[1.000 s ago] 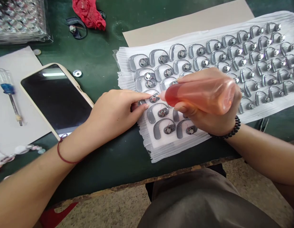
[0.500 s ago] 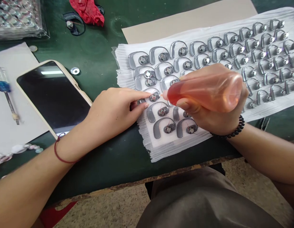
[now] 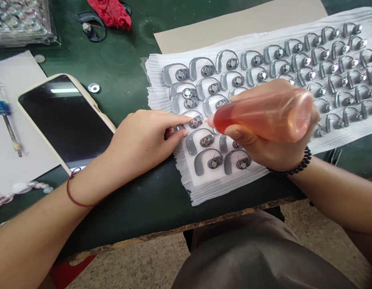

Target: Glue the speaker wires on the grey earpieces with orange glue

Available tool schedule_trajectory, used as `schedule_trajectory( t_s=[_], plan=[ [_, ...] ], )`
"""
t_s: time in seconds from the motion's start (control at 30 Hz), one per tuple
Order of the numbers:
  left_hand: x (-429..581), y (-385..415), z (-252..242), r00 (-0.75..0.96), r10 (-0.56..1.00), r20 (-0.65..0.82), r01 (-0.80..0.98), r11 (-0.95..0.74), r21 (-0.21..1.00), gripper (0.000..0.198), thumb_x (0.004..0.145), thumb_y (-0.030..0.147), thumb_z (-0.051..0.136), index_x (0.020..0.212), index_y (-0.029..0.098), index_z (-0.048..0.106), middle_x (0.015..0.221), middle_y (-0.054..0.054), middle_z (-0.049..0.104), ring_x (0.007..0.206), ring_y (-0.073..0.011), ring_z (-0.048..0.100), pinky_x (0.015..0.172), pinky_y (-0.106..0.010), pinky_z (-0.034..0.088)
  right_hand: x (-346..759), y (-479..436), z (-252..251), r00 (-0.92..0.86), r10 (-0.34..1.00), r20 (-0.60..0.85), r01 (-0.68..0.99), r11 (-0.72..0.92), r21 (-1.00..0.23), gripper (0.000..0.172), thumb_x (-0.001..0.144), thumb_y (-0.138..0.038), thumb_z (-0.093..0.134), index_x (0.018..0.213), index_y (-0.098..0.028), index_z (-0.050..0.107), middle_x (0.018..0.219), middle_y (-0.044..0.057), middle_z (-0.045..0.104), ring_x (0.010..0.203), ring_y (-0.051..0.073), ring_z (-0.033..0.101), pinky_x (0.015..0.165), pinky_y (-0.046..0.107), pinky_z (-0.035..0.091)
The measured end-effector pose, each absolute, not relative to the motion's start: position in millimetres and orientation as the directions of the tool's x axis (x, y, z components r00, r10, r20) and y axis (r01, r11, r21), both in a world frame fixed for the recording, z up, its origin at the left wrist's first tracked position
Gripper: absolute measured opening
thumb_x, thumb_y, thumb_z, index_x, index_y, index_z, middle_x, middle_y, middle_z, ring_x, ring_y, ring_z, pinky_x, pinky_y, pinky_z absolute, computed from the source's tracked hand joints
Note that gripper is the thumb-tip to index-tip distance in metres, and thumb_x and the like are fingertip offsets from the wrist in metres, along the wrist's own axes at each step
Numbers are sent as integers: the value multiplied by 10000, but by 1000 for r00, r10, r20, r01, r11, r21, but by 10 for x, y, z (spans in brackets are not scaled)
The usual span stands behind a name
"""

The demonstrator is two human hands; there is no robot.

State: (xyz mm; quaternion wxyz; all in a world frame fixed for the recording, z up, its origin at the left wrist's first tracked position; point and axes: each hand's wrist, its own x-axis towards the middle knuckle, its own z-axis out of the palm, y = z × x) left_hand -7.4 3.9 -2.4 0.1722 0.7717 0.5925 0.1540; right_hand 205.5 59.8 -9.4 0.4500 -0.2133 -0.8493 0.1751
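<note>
My right hand (image 3: 264, 154) is wrapped round a clear squeeze bottle (image 3: 261, 116) of reddish-orange liquid, tilted almost flat. Its narrow nozzle points left, close beside a grey ear-hook earphone shell (image 3: 196, 122) with a round silver speaker and thin red wires. The index finger and thumb of my left hand (image 3: 146, 134) are closed on the hook side of that shell, partly hiding it. Many similar earphone shells (image 3: 206, 141) lie in rows on a white foam sheet (image 3: 200, 194), and some are covered by my right hand and the bottle.
Left of my hands, a phone (image 3: 65, 120) lies partly on white paper (image 3: 29, 160), near a blue-collared tool (image 3: 7, 124). Farther back are a loose dark earphone shell (image 3: 94, 30), a red cloth (image 3: 112, 15) and a plastic tray (image 3: 23, 24). Grey card (image 3: 234, 28) sits behind the foam.
The bottle and my right hand have shifted slightly right, moving the nozzle a little away from the pinched earphone shell. My left hand stays in nearly the same place.
</note>
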Motion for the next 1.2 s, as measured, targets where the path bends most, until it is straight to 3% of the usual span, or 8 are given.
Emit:
schedule_trajectory(
  t_s=[0.33, 0.5, 0.73, 1.03, 1.2],
  plan=[
    [-60, 46, -47, 253, 966, 47, 867, -248, 432, 237, 791, 291, 554, 1001, 324, 660, 651, 49, 640, 533, -107, 514, 512, -234, 330, 2076, 612, -56, -521, 506, 688, 215, 857, -468, 183, 719, -241, 699, 851, -193, 581, 842, -35, 641, 705, 85, 617, 623, 234, 548],
    [-71, 43, -34, 258, 965, 47, 868, -253, 428, 242, 792, 280, 551, 1005, 318, 660, 658, 46, 641, 532, -104, 511, 518, -235, 334, 2054, 583, -15, -510, 547, 664, 272, 835, -479, 168, 763, -326, 656, 829, -182, 601, 814, -14, 644, 704, 104, 621, 634, 274, 554],
    [-71, 47, -42, 254, 966, 41, 871, -247, 425, 246, 785, 278, 553, 1000, 330, 661, 654, 46, 640, 527, -111, 502, 510, -243, 325, 2022, 568, 32, -559, 603, 569, 308, 788, -533, 263, 779, -369, 620, 615, -172, 557, 758, 42, 641, 750, 147, 628, 673, 318, 567],
    [-66, 44, -35, 261, 964, 43, 871, -254, 420, 254, 794, 275, 539, 1013, 324, 659, 636, 46, 630, 525, -111, 503, 513, -243, 330, 2021, 542, 50, -567, 609, 555, 324, 784, -529, 296, 822, -450, 549, 718, -185, 633, 750, 44, 631, 760, 150, 629, 678, 324, 570],
    [-77, 44, -20, 255, 966, 38, 873, -247, 421, 263, 791, 269, 532, 1015, 313, 663, 594, 39, 607, 520, -113, 497, 515, -246, 336, 2011, 529, 52, -574, 638, 513, 356, 759, -546, 324, 809, -482, 547, 679, -191, 607, 831, 57, 643, 790, 162, 625, 704, 344, 570]
  ],
)
